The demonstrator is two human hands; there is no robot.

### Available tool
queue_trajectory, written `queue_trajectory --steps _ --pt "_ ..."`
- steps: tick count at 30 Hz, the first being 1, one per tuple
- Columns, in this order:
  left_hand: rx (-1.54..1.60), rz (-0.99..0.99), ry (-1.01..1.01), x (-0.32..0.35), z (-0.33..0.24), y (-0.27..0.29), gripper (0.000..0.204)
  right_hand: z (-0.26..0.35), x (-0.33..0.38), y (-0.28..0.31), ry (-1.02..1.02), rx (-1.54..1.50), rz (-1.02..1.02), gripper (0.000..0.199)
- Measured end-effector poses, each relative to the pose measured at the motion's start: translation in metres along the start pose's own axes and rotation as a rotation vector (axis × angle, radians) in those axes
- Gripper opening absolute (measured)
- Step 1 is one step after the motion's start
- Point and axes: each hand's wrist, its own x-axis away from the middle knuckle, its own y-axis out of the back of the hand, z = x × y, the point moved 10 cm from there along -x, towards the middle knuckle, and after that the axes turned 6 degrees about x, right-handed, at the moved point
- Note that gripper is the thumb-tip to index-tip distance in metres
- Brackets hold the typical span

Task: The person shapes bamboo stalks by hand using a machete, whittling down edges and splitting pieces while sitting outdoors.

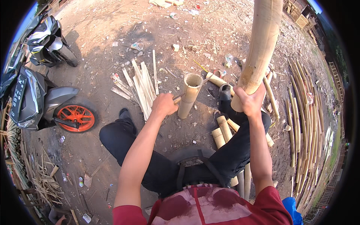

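My left hand [165, 105] is closed around the short wooden handle of what looks like a large knife [176, 100]. Its thin grey tip shows on the far side of an upright bamboo tube [188, 98], near the rim. How deep the blade sits in the tube is hidden. The tube stands on the dirt in front of me, its hollow top facing up. In my right hand [250, 100] is a thick bamboo pole [261, 41], gripped near its lower end and raised, leaning up and away. The pole and the tube are apart.
Split bamboo strips [143, 84] lie just beyond my left hand. Short bamboo pieces [224, 129] rest by my right leg, with long poles [305, 120] stacked farther right. A motorcycle [48, 99] with an orange wheel is parked at left; a second [48, 41] stands behind.
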Motion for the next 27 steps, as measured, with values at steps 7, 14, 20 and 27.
queue_trajectory --steps 7,14,20,27 --pt "-0.106 -0.036 0.206 0.027 0.053 -0.002 0.036 0.099 -0.071 0.074 0.262 0.074 -0.198 0.035" --pt "-0.199 -0.099 0.250 0.008 0.034 0.015 0.026 0.075 -0.050 0.049 0.232 -0.067 -0.142 0.028" --pt "-0.207 -0.107 0.280 -0.010 0.040 0.018 0.023 -0.154 0.139 -0.099 -0.551 0.248 0.627 0.070" --pt "-0.203 -0.188 0.273 0.014 0.067 0.019 0.018 0.090 -0.096 0.006 0.073 0.061 0.060 0.029"
